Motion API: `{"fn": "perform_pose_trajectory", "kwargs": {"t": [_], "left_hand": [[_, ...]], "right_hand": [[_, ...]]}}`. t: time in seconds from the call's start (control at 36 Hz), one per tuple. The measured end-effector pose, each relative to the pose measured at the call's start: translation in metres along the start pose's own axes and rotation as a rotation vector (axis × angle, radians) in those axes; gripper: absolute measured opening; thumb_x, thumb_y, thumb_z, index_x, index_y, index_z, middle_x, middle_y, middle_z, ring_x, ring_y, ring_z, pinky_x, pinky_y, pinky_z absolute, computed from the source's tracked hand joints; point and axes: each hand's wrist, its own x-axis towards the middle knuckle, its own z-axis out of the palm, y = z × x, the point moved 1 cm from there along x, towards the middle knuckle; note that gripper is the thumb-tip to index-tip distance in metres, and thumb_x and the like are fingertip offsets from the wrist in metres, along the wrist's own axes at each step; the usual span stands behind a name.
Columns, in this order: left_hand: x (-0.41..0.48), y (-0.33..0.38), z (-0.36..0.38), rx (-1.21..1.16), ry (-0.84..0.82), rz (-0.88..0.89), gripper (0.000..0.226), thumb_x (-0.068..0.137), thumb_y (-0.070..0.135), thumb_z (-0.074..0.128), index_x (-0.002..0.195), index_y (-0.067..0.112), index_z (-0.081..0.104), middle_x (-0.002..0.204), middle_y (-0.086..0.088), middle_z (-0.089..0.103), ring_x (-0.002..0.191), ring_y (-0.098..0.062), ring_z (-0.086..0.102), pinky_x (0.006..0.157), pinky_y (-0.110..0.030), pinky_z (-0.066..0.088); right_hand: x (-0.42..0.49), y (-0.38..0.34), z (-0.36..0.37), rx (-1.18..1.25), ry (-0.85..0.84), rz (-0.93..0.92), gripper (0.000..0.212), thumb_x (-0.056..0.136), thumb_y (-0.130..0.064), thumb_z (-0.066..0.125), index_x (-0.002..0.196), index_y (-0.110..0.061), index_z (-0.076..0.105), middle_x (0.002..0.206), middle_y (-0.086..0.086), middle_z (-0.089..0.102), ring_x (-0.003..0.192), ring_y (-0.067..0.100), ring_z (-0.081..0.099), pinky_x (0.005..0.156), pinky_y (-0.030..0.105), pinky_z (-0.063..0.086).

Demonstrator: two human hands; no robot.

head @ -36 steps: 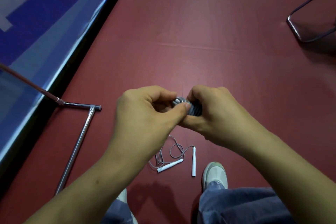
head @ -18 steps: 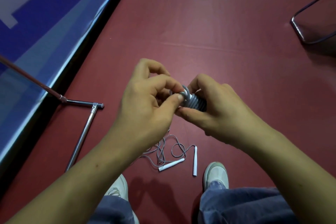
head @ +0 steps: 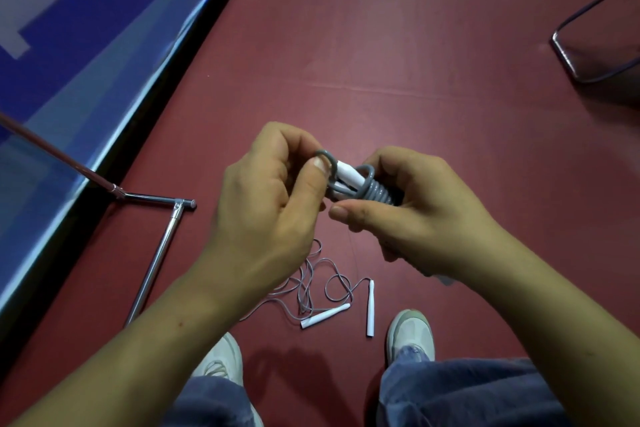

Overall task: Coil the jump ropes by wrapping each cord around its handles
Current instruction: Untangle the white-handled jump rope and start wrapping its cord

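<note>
Between my hands is a jump rope with white handles [head: 349,174] and a grey cord wound in tight coils [head: 375,190] around them. My right hand [head: 415,208] grips the coiled bundle. My left hand [head: 273,198] pinches a loop of the grey cord [head: 327,158] at the handles' tips, thumb on top. On the floor below lies a second jump rope [head: 325,291], its thin grey cord loose and tangled, with two white handles [head: 370,307] lying apart by my feet.
The floor is dark red. A chrome tube stand [head: 156,253] lies at the left beside a blue banner [head: 69,28]. A metal chair base [head: 588,55] sits at the top right. My two shoes [head: 410,333] stand at the bottom.
The white handle tips have come into sight from the coil. My left hand has drawn a cord loop out over the handle ends, and my right hand has shifted slightly right.
</note>
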Motion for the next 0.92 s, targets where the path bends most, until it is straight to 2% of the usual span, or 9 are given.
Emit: {"fn": "perform_pose_trajectory", "kwargs": {"t": [0.11,0.19,0.33,0.39,0.47,0.58,0.64,0.75,0.92], "left_hand": [[0.0,-0.003,0.0,0.025,0.058,0.002,0.005,0.1,0.009,0.054,0.096,0.011,0.055,0.077,0.006,0.069,0.068,0.0,0.068,0.061,-0.011,0.047],[0.001,-0.005,0.001,-0.053,0.104,-0.084,0.011,0.097,0.017,0.048,0.095,0.009,0.057,0.08,-0.001,0.071,0.07,-0.01,0.07,0.064,-0.028,0.057],[0.0,-0.003,-0.001,-0.149,0.097,-0.123,0.014,0.091,0.012,0.046,0.087,0.02,0.057,0.083,-0.002,0.07,0.069,-0.026,0.069,0.069,-0.05,0.058],[0.002,-0.002,-0.005,-0.137,0.047,-0.067,0.018,0.09,0.008,0.046,0.088,0.022,0.058,0.09,0.0,0.068,0.067,-0.03,0.066,0.069,-0.049,0.056],[0.003,-0.004,-0.01,-0.108,-0.001,-0.03,0.02,0.089,0.004,0.049,0.089,0.021,0.061,0.091,0.0,0.069,0.065,-0.025,0.066,0.066,-0.041,0.057],[0.002,-0.009,-0.009,-0.124,-0.029,-0.077,0.013,0.088,0.004,0.05,0.085,0.012,0.06,0.081,-0.002,0.072,0.061,-0.02,0.065,0.061,-0.032,0.054],[0.002,-0.011,-0.008,-0.141,-0.028,-0.106,0.01,0.088,0.006,0.05,0.085,0.01,0.059,0.079,-0.002,0.072,0.061,-0.021,0.065,0.061,-0.034,0.055],[0.001,-0.011,-0.01,-0.141,-0.011,-0.094,0.01,0.088,0.006,0.054,0.087,0.009,0.063,0.079,0.0,0.072,0.062,-0.021,0.067,0.06,-0.036,0.056],[0.001,-0.006,-0.013,-0.273,-0.069,-0.077,0.006,0.092,0.006,0.06,0.094,0.01,0.063,0.086,-0.007,0.072,0.068,-0.027,0.069,0.065,-0.037,0.059]], "right_hand": [[0.0,-0.002,0.003,0.015,0.045,-0.016,0.03,0.077,-0.024,0.087,0.089,-0.012,0.062,0.07,0.01,0.07,0.042,0.016,0.056,0.04,0.029,0.043],[0.001,-0.005,0.004,0.021,0.045,-0.028,0.03,0.078,-0.024,0.087,0.087,-0.01,0.061,0.068,0.012,0.069,0.042,0.017,0.056,0.04,0.029,0.043],[-0.003,-0.006,0.006,0.219,0.012,0.028,0.023,0.083,-0.014,0.081,0.087,-0.007,0.06,0.064,0.015,0.066,0.041,0.022,0.051,0.037,0.031,0.043],[-0.004,-0.007,0.005,0.255,0.013,0.044,0.022,0.083,-0.013,0.079,0.087,-0.007,0.058,0.063,0.015,0.065,0.041,0.023,0.049,0.036,0.033,0.043],[-0.005,-0.008,0.003,0.211,0.018,0.043,0.026,0.082,-0.016,0.081,0.093,-0.011,0.059,0.065,0.014,0.067,0.041,0.023,0.05,0.038,0.034,0.044],[-0.007,-0.005,0.003,0.132,0.01,-0.014,0.046,0.082,-0.018,0.081,0.117,-0.029,0.053,0.068,0.013,0.068,0.041,0.032,0.052,0.04,0.042,0.047],[-0.008,-0.005,0.003,0.096,-0.005,-0.058,0.047,0.085,-0.017,0.08,0.118,-0.035,0.051,0.068,0.013,0.067,0.042,0.035,0.052,0.039,0.042,0.048],[-0.007,-0.005,0.004,0.106,-0.021,-0.062,0.028,0.086,-0.015,0.079,0.102,-0.028,0.061,0.068,0.013,0.066,0.043,0.02,0.049,0.039,0.032,0.045],[-0.005,-0.008,0.003,0.182,0.014,-0.027,0.023,0.081,-0.012,0.082,0.1,-0.016,0.069,0.068,0.014,0.068,0.04,0.025,0.05,0.037,0.037,0.047]]}}
